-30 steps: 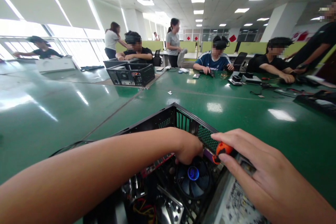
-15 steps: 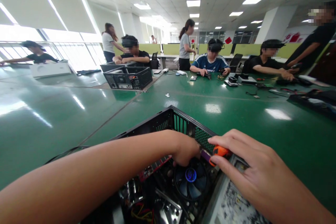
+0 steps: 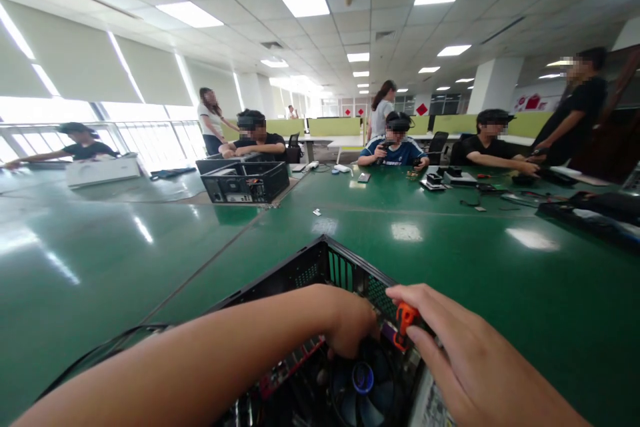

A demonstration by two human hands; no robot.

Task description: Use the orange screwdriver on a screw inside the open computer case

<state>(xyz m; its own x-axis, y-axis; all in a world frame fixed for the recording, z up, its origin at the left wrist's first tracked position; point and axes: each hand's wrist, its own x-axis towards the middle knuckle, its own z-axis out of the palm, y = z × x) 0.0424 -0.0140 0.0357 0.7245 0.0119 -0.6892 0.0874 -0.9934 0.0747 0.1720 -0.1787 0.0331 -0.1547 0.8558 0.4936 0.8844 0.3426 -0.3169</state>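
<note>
An open black computer case (image 3: pixel 280 271) lies in front of me, one corner pointing away. My left hand (image 3: pixel 350 323) reaches down into it beside the cooling fan (image 3: pixel 363 377). Its fingers are bent and their tips hidden, so what they hold cannot be made out. My right hand (image 3: pixel 450 340), over the case's right wall, has thumb and fingers around an orange-and-black screwdriver (image 3: pixel 403 323); its tip is out of sight. A purple part (image 3: pixel 389 331) sits between the two hands. Left of the fan runs a red circuit board (image 3: pixel 295 367), partly under my left forearm.
Another open computer case (image 3: pixel 245 180) stands across the green table (image 3: pixel 200 240), with a person behind it. Dark parts (image 3: pixel 590 217) lie at the right, and a small white piece (image 3: pixel 317 212) lies beyond my case. Black cables (image 3: pixel 100 350) trail at the left. Several people sit or stand around.
My view has tilted up, so the case and hands appear lower. The screwdriver handle looks more upright in my right hand. My left hand stays inside the case.
</note>
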